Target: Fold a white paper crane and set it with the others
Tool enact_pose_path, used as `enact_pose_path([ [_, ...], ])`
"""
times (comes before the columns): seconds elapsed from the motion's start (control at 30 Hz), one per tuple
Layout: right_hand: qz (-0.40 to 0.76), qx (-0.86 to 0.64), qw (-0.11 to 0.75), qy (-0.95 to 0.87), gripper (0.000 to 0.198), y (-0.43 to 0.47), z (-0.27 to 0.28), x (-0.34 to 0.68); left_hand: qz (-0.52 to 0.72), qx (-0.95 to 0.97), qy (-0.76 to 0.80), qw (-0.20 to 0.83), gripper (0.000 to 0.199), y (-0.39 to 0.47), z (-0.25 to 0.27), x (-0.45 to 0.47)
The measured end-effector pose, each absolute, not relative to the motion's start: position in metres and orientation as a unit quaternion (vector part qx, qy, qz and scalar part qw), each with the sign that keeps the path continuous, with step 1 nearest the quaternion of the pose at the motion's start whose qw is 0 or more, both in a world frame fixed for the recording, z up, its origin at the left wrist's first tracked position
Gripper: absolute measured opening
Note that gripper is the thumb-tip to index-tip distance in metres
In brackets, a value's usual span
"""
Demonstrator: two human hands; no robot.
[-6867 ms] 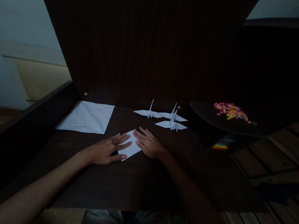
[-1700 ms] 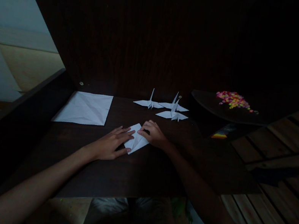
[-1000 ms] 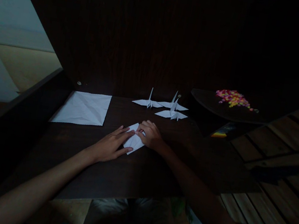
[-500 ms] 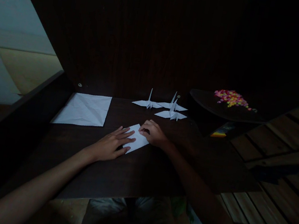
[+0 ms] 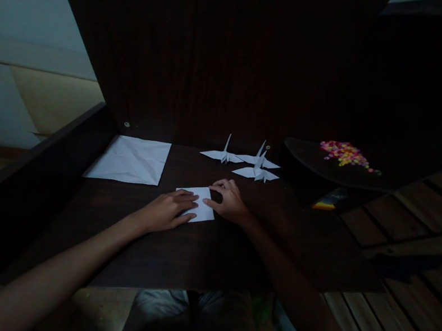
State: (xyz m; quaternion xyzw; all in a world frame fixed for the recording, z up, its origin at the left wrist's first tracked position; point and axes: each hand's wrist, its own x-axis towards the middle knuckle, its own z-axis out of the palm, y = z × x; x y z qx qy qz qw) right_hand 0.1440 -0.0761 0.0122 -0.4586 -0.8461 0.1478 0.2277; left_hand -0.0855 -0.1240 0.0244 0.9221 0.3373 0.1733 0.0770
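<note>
A small white square of folded paper [image 5: 203, 213] lies on the dark wooden desk. My left hand [image 5: 165, 211] rests flat over its left part, fingers spread on the sheet and hiding that side. At the right edge, my right hand [image 5: 231, 200] touches the paper with thumb and index finger, which are apart with a gap between them; its other fingers are curled. Three white paper cranes [image 5: 222, 156] stand beyond the hands. Farther left lies a larger creased white sheet [image 5: 136, 161].
On a raised dark shelf [image 5: 303, 160] at the right is a pile of small colourful pieces [image 5: 345, 153], with a rainbow-striped item [image 5: 325, 204] beneath. A dark panel [image 5: 222, 63] closes the back, and a low side wall [image 5: 31, 172] bounds the left. Wooden slats [image 5: 399, 319] show at right.
The small paper has turned so its right edge stands more upright. My right hand has shifted slightly, its thumb and index finger now farther apart. The view has swung a little left.
</note>
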Motion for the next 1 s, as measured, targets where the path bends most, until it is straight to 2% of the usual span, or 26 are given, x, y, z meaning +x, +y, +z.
enact_pose_path([
  [0.13,0.169,-0.485,0.220,-0.829,0.055,-0.080,0.014,0.140,0.164,0.930,0.325,0.048,0.033,-0.124,0.025,-0.085],
  [0.2,0.185,-0.469,0.223,-0.834,0.056,-0.082,0.017,0.140,0.159,0.936,0.311,0.036,0.032,-0.123,0.024,-0.087],
  [0.33,0.214,-0.404,0.222,-0.861,0.041,-0.083,0.024,0.145,0.158,0.943,0.288,0.043,0.035,-0.119,0.020,-0.093],
  [0.53,0.233,-0.339,0.183,-0.893,0.036,-0.085,0.028,0.149,0.172,0.935,0.303,0.071,0.037,-0.117,0.018,-0.097],
  [0.77,0.209,-0.324,0.226,-0.894,0.023,-0.084,0.022,0.146,0.182,0.936,0.293,0.069,0.035,-0.116,0.019,-0.096],
  [1.0,0.231,-0.280,0.252,-0.897,0.046,-0.086,0.025,0.150,0.206,0.926,0.307,0.077,0.028,-0.113,0.024,-0.098],
])
